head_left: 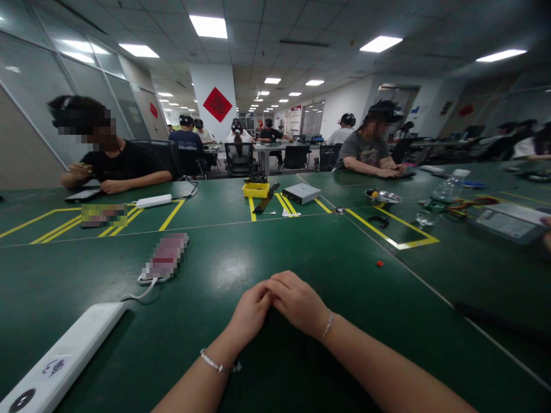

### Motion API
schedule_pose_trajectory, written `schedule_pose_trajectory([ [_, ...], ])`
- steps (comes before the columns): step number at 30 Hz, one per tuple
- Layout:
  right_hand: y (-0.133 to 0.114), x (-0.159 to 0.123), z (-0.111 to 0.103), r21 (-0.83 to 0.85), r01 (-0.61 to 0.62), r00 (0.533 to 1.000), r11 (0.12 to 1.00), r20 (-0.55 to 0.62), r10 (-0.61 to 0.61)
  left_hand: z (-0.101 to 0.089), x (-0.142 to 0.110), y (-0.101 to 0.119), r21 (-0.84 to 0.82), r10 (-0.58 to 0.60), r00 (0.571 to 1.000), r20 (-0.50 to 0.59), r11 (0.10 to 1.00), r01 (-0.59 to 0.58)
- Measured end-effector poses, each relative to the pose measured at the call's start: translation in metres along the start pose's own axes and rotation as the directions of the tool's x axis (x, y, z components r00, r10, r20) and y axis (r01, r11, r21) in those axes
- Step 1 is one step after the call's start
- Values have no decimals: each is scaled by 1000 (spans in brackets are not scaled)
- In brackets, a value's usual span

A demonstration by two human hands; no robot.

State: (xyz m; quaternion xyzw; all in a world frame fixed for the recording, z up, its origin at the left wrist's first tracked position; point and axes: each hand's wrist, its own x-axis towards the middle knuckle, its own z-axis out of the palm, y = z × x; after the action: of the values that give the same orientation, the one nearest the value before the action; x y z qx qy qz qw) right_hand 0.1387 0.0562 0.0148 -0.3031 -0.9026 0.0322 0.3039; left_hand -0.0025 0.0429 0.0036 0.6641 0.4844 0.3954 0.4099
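Observation:
My left hand (251, 310) and my right hand (297, 301) rest together just above or on the green table (206, 338); whether they touch its surface I cannot tell. Both are closed, with the right fingers folded over the left ones. No object shows in either hand, though the inner sides of the palms are hidden. A pale bracelet circles each wrist. To the left of them lies a phone (166, 257) with a white cable (140, 296) leading to a long white power bank (69, 355). A small red piece (379, 264) lies to the right.
Farther back are a yellow box (255, 190) holding dark cables, a grey box (302, 193), a metal bowl (383, 197), a plastic bottle (445, 192) and a metal-cased unit (510, 221). Yellow tape marks the tabletop. Two people sit across the table, and several more sit beyond.

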Motion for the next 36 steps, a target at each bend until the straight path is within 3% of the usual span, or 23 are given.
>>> schedule_pose_trajectory([
  [3, 14, -2, -14, -27, -26, 1000, 999, 8, 26, -2, 2, 2, -62, -69, 997, -30, 996, 67],
  [5, 38, -6, -34, -161, -213, 977, 964, -41, 209, -4, 2, 3, -137, -140, 989, -51, 982, 132],
  [6, 53, -10, -45, -255, -356, 934, 899, -95, 344, -4, 2, 3, -177, -174, 983, -61, 971, 161],
  [7, 69, -16, -56, -342, -509, 860, 790, -162, 483, -4, 3, 3, -215, -200, 977, -69, 960, 182],
  [8, 84, -24, -67, -408, -645, 757, 646, -229, 611, -4, 3, 2, -248, -220, 973, -76, 949, 195],
  [10, 113, -43, -87, -446, -827, 505, 341, -325, 800, -4, 4, 1, -302, -234, 968, -92, 933, 196],
  [12, 134, -64, -102, -397, -911, 263, 115, -343, 902, -3, 5, -1, -343, -222, 968, -115, 924, 171],
  [13, 141, -72, -107, -364, -930, 173, 47, -321, 931, -3, 5, -2, -353, -211, 969, -129, 923, 154],
  [14, 147, -79, -111, -339, -941, 116, 11, -290, 950, -3, 6, -2, -355, -201, 969, -143, 924, 140],
  [15, 150, -84, -113, -324, -946, 88, 0, -256, 963, -3, 6, -3, -347, -195, 968, -158, 929, 130],
  [18, 152, -83, -109, -316, -948, 109, 48, -178, 978, -3, 6, -2, -287, -188, 965, -180, 949, 132],
  [21, 139, -64, -91, -311, -938, 200, 153, -125, 972, -3, 4, 0, -230, -182, 965, -187, 963, 137],
  [23, 120, -46, -72, -192, -928, 331, 320, -26, 943, -3, 3, 1, -206, -180, 965, -190, 969, 140],
  [25, 94, -26, -52, 141, -876, 478, 462, 127, 869, -3, 3, 1, -192, -173, 968, -184, 972, 138],
  [26, 79, -17, -44, 348, -818, 543, 459, 201, 816, -3, 3, 0, -191, -167, 970, -178, 973, 133],
  [28, 50, -3, -31, 656, -694, 608, 298, 312, 730, -3, 3, -2, -205, -148, 976, -163, 972, 113],
  [32, 9, 8, -24, 817, -572, 587, -65, 464, 663, -5, 4, -3, -255, -121, 983, -140, 963, 82],
  [34, 1, 9, -25, 827, -541, 580, -154, 499, 644, -5, 3, -2, -274, -124, 982, -141, 958, 82],
  [36, -2, 8, -25, 840, -515, 588, -173, 492, 641, -6, 2, 0, -290, -136, 981, -137, 953, 91],
])
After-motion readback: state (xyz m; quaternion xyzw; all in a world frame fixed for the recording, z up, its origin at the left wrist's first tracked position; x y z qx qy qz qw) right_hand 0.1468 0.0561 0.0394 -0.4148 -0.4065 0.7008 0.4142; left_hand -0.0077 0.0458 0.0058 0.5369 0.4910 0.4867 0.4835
